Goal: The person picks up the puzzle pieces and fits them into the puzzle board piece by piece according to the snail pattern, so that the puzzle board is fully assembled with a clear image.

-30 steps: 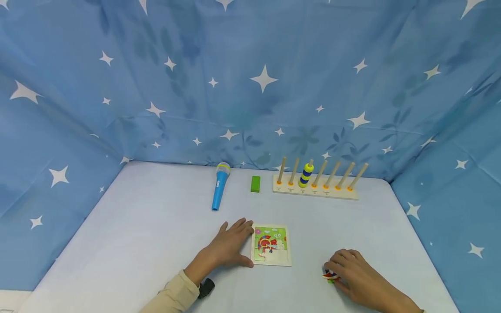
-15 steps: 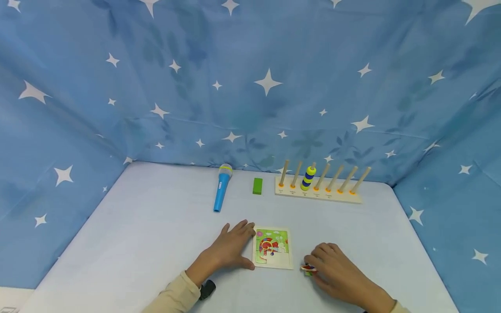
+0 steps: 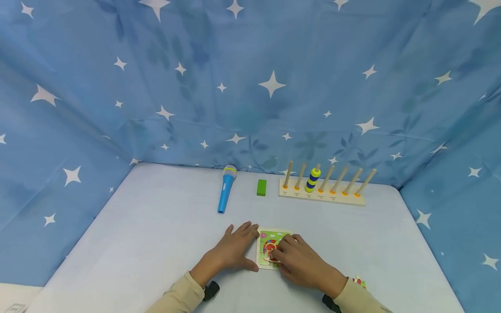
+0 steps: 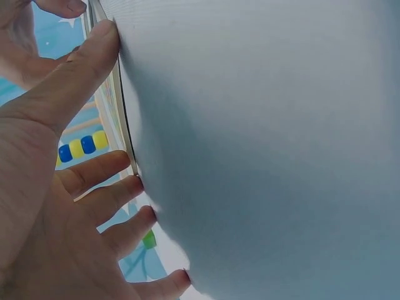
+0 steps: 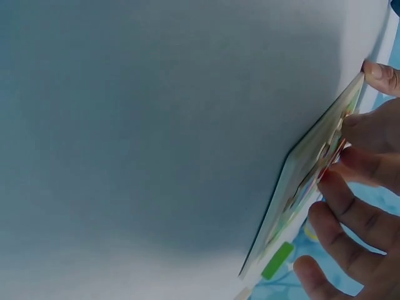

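Note:
A square jigsaw puzzle in a pale wooden frame [image 3: 264, 266] lies on the white table, its picture green with a red, curled figure. At its left edge rests my left hand [image 3: 234, 249], fingers spread and thumb apart; the left wrist view has the thumb [image 4: 94, 62] and fingertips right against the frame's side. My right hand [image 3: 301, 263] is over the puzzle's right part, pinching a puzzle piece [image 3: 276, 261] between thumb and fingers, low over the lower part of the board. The hand covers most of that piece and the board's right side.
Another colourful puzzle piece [image 3: 359, 282] lies beside the right sleeve, partly covered. Farther back are a blue toy microphone [image 3: 224, 191], a green block [image 3: 261, 188] and a peg board [image 3: 325, 197] with yellow and blue rings [image 3: 312, 180] on one peg. A starry blue curtain [image 3: 250, 108] surrounds the table.
My right hand has moved left with the puzzle piece, from the open table onto the board. The piece beside the right sleeve has come into sight. My left hand stays at the frame.

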### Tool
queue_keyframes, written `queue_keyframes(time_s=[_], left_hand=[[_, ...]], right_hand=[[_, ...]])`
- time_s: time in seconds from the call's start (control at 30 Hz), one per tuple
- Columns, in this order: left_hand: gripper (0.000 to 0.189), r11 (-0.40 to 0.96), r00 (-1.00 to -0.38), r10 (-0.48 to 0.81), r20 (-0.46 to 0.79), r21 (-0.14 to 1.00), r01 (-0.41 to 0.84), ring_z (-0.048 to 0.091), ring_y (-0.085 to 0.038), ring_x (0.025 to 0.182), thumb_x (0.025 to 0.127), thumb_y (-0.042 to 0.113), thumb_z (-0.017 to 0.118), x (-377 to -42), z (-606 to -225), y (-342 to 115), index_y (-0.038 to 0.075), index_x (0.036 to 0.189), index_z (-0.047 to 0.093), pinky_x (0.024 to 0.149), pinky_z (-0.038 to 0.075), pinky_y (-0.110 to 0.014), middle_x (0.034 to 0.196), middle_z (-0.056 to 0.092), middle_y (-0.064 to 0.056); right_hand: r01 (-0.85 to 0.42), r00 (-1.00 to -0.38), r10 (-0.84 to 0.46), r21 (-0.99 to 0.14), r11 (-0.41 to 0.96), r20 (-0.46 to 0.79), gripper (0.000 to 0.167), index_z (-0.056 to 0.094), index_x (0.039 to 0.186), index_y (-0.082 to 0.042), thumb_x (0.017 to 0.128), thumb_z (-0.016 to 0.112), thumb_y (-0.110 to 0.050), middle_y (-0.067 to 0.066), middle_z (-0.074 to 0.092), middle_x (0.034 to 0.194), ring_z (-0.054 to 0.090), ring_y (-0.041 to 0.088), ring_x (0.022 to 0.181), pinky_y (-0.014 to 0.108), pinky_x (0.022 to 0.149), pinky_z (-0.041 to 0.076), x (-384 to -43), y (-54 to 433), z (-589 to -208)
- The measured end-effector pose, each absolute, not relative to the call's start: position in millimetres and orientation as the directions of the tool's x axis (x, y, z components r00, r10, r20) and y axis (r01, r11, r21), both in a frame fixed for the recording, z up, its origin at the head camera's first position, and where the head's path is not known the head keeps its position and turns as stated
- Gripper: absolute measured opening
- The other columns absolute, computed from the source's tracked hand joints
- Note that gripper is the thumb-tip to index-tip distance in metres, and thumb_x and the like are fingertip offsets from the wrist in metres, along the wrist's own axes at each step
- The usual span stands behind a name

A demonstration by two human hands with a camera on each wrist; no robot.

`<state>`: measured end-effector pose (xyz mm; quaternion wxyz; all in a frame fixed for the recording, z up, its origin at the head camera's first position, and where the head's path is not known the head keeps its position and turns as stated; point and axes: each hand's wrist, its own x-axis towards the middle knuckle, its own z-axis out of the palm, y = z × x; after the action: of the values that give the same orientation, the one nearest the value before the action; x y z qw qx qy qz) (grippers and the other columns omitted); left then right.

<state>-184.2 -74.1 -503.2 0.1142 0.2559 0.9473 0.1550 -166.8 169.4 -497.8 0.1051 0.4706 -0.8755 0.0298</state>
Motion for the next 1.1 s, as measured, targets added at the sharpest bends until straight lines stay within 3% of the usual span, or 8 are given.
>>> queue_keyframes(time_s=[0.4,0.8,1.1], left_hand=[[0.084,0.821,-0.841,0.524,-0.137,0.344,0.455,0.029,-0.026,0.152,0.073,0.052,0.089,-182.6,-503.6,-73.1,0.015,0.141,0.056,0.116,0.027,-0.066,0.159,0.043,-0.004],[0.085,0.817,-0.84,0.526,-0.135,0.354,0.455,0.03,-0.026,0.152,0.072,0.05,0.091,-183.7,-501.6,-73.9,0.014,0.141,0.056,0.116,0.026,-0.067,0.159,0.044,-0.005],[0.086,0.819,-0.843,0.52,-0.133,0.358,0.449,0.03,-0.027,0.152,0.071,0.05,0.091,-183.9,-500.6,-74.4,0.014,0.141,0.056,0.116,0.026,-0.067,0.159,0.044,-0.005]], right_hand=[[-0.82,-0.531,-0.823,0.121,0.559,0.202,0.023,0.07,0.1,-0.02,0.082,0.083,-0.025,-0.003,0.063,0.093,0.054,0.018,0.094,0.042,0.084,0.049,-163.3,159.4,-498.6],[-0.797,-0.564,-0.803,0.126,0.59,0.195,0.014,0.073,0.095,-0.019,0.085,0.081,-0.024,-0.004,0.064,0.093,0.055,0.018,0.096,0.043,0.085,0.049,-160.8,154.9,-498.4],[-0.802,-0.541,-0.812,0.157,0.576,0.219,0.012,0.075,0.095,-0.018,0.086,0.081,-0.023,-0.006,0.068,0.093,0.057,0.016,0.096,0.041,0.085,0.051,-159.7,154.0,-500.3]])
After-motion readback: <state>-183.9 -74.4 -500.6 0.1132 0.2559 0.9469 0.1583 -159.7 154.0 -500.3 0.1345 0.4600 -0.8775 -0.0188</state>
